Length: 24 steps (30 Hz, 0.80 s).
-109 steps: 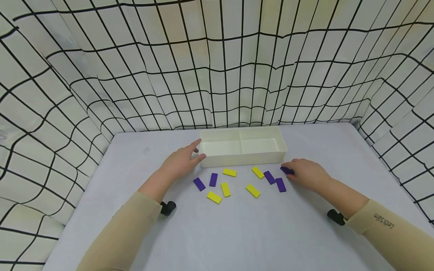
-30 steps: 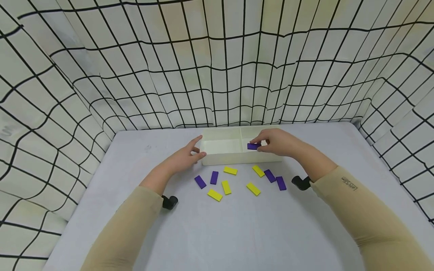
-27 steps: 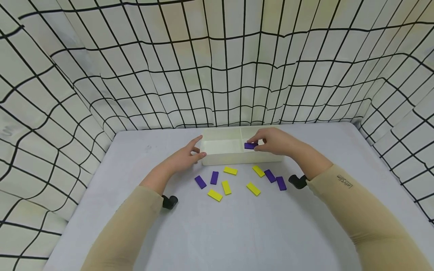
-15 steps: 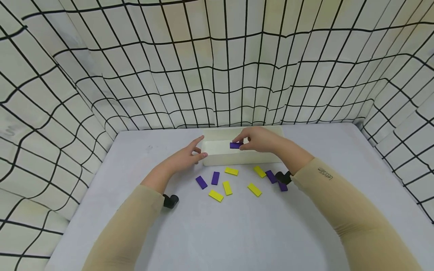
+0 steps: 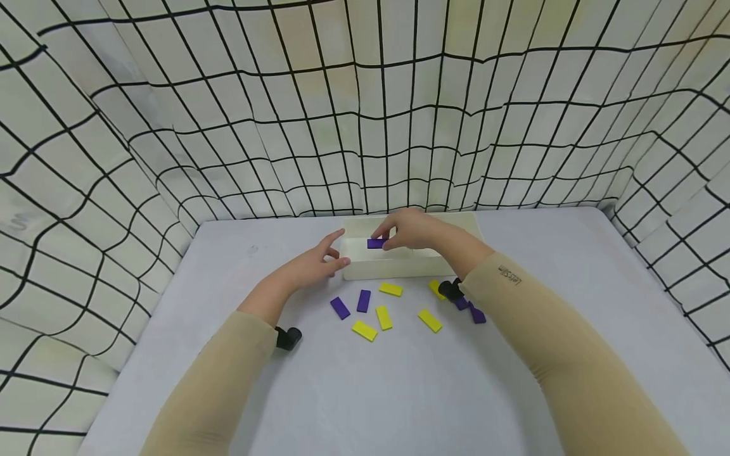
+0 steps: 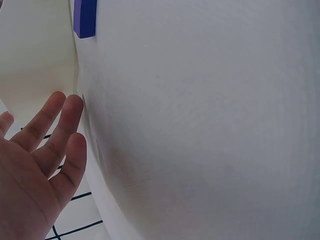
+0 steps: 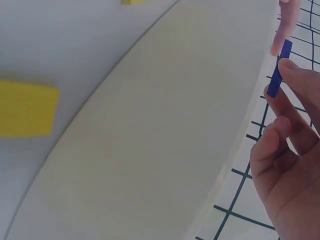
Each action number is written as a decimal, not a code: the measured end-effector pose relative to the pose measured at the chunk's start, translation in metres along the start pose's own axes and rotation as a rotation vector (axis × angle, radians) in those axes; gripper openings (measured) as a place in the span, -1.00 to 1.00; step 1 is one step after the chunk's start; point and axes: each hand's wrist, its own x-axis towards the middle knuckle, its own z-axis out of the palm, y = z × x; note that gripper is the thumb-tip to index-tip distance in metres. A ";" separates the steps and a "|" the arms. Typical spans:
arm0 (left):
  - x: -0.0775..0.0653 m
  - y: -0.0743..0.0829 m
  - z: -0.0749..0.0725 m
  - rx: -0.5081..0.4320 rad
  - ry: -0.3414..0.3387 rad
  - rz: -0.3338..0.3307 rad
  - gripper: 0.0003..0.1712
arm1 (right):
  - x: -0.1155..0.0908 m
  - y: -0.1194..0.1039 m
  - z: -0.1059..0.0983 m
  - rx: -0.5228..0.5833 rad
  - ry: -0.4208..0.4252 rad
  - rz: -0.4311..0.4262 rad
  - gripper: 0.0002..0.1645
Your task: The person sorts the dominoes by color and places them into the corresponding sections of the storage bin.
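My right hand point(image 5: 412, 228) pinches a purple domino-like block point(image 5: 376, 244) between thumb and fingertips, over the left compartment of the white two-part box point(image 5: 376, 271). In the right wrist view the held block point(image 7: 280, 70) stands clear of the box wall. My left hand point(image 5: 308, 266) lies at the box's left end, thumb and forefinger spread along it. Its other fingers point(image 6: 67, 120) are loosely extended and hold nothing in the left wrist view. In front of the box lie several yellow blocks point(image 5: 390, 289) and several purple blocks point(image 5: 340, 308); my right wrist camera partly hides some.
White cloth covers the table point(image 5: 365, 392). A white wall with black netting point(image 5: 393, 126) rises behind and at both sides. Black cameras sit on the left wrist point(image 5: 288, 338) and right wrist point(image 5: 450, 290), the right one above the blocks.
My right hand picked up the purple block at the right of the box and carried it leftward, across the right compartment to above the left one. My left hand has stayed at the box's end.
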 end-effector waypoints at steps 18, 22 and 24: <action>-0.004 0.001 -0.003 -0.026 -0.006 0.011 -0.04 | 0.040 -0.009 0.026 0.002 -0.076 0.037 -0.63; -0.002 -0.001 -0.003 -0.037 -0.008 0.022 -0.04 | 0.041 -0.010 0.031 0.066 -0.085 0.098 -0.63; -0.001 -0.001 -0.003 -0.041 -0.009 0.022 -0.05 | 0.042 -0.009 0.033 0.101 -0.087 0.108 -0.64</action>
